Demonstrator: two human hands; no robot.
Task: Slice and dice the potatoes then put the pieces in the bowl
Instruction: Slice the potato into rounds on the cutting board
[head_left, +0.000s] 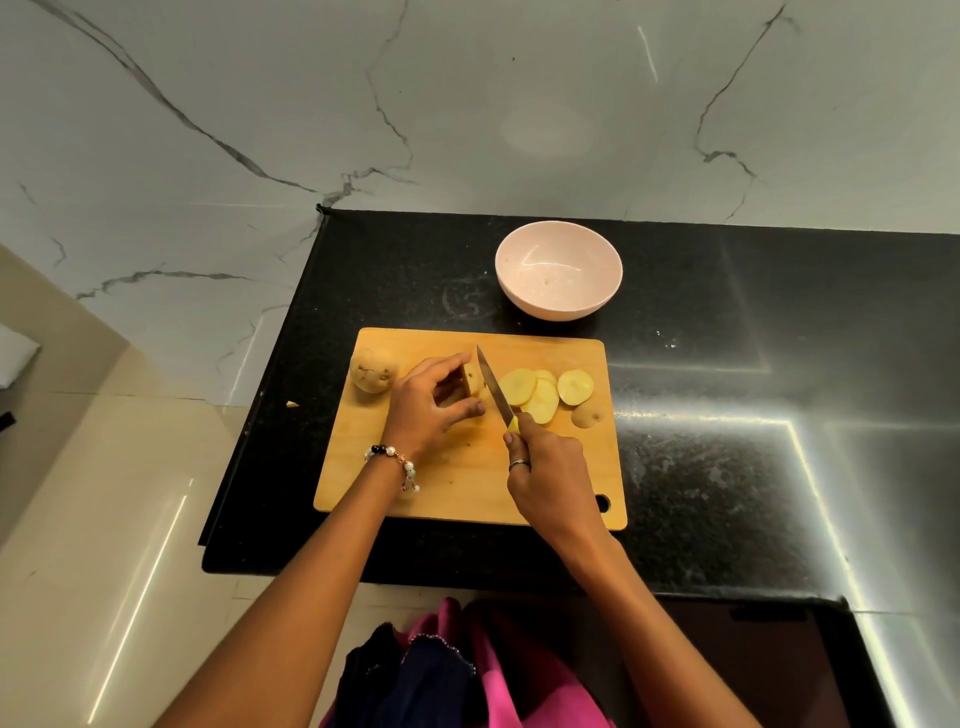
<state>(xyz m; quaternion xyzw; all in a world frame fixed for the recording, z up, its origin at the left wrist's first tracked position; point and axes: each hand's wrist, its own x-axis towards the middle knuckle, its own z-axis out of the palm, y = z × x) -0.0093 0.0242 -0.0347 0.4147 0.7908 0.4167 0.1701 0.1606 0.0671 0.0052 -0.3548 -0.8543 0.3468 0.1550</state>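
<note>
- Here, the left hand (431, 402) pinches a half-cut potato (474, 384) on the wooden cutting board (457, 478).
- Right hand (545, 467) grips the yellow-handled steel knife (493, 387).
- Round pale slices (545, 392) lie beside the blade.
- Smooth pink bowl (558, 275) sits behind the board.

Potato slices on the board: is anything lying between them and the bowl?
Nothing visible does. The potato slices lie right of the knife on the cutting board; only bare board and counter separate them from the empty bowl.
</note>
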